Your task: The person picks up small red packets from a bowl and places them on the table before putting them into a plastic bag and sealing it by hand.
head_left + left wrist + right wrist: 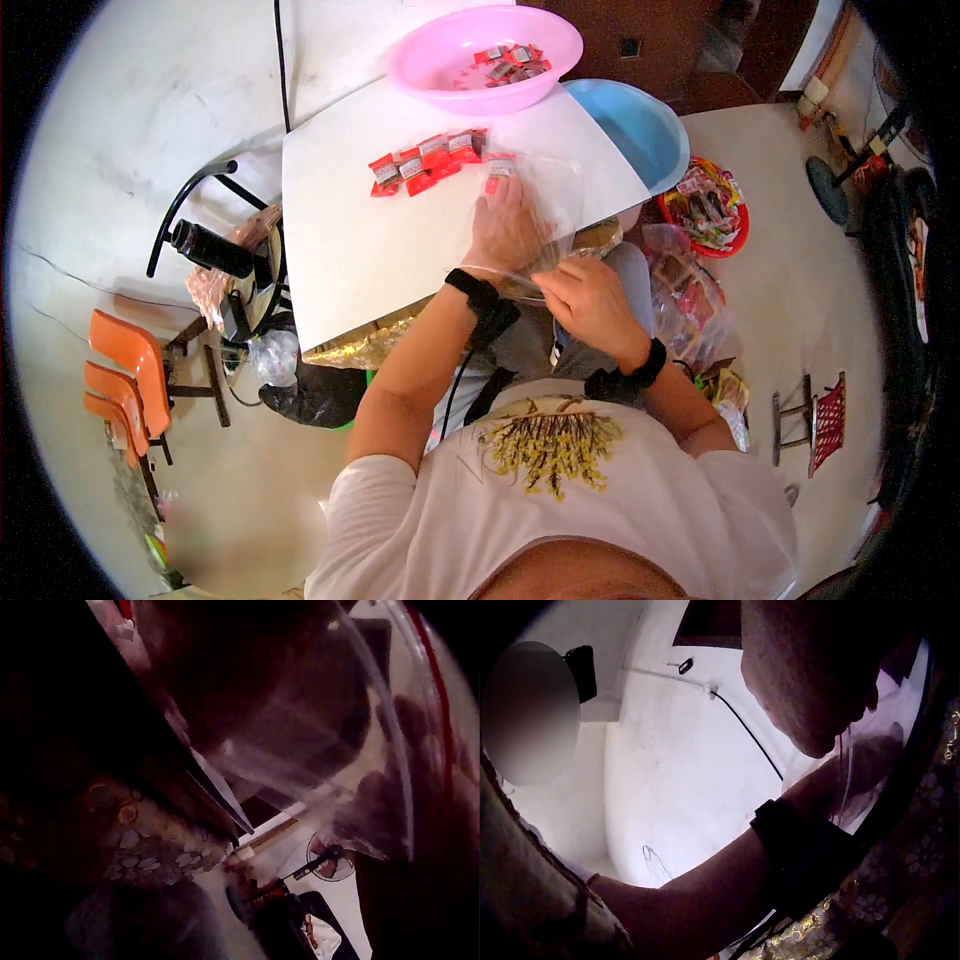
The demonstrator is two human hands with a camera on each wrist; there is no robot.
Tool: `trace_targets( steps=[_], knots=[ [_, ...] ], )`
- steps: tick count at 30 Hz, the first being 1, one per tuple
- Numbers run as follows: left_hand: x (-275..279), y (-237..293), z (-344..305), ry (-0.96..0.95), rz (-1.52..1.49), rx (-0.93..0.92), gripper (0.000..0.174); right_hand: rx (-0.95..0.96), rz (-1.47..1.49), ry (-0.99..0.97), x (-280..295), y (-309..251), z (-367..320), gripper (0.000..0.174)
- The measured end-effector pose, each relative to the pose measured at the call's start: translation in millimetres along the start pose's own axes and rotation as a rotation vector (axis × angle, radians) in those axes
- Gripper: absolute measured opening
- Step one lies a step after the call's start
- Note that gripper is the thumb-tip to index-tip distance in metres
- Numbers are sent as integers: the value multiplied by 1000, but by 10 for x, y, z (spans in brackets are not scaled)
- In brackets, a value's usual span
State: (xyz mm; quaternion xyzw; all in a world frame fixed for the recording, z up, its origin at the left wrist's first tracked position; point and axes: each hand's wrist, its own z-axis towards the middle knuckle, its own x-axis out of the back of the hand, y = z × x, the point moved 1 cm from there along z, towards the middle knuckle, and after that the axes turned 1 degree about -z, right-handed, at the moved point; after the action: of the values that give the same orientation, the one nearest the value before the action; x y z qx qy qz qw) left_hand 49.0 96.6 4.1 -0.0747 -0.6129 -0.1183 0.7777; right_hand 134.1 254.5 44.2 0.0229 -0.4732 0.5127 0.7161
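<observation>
In the head view my left hand (505, 230) reaches inside a clear plastic bag (562, 195) lying over the white tabletop. Its thumb and fingers hold a small red packet (500, 165) with a pale label, at the far side of the hand. My right hand (590, 305) pinches the rim of the bag's mouth near the table's front edge. In the right wrist view this hand (810, 697) grips the film above the left wrist. A cluster of red packets (425, 163) lies left of the left hand. Film fills much of the dark left wrist view.
A pink basin (420, 80) with several red packets stands at the table's back, a blue basin (640, 130) beside it. Right of the table sits a red basket (738, 235) of wrapped items. Orange chairs (130, 365) and a black bottle (210, 248) are at left.
</observation>
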Motion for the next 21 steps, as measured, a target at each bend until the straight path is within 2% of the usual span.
trace_targets(
  steps=[3,9,12,18,19,21],
  knots=[
    [-127,-82,50,81,2,-11,72,6,-12,-21,19,10,-2,14],
    [-103,-80,-22,141,-93,-17,67,-26,-38,-51,-20,73,-52,16],
    [19,-15,-173,35,-89,-86,61,-14,-28,18,-100,105,-77,16],
    [201,28,-891,74,-253,-407,45,-72,-5,19,-154,117,-75,18],
    [638,122,-907,-126,-399,-349,31,-79,-13,7,-157,113,-70,18],
    [908,80,-1033,-223,-478,-388,21,-89,-28,-30,-151,93,-68,18]
  ],
)
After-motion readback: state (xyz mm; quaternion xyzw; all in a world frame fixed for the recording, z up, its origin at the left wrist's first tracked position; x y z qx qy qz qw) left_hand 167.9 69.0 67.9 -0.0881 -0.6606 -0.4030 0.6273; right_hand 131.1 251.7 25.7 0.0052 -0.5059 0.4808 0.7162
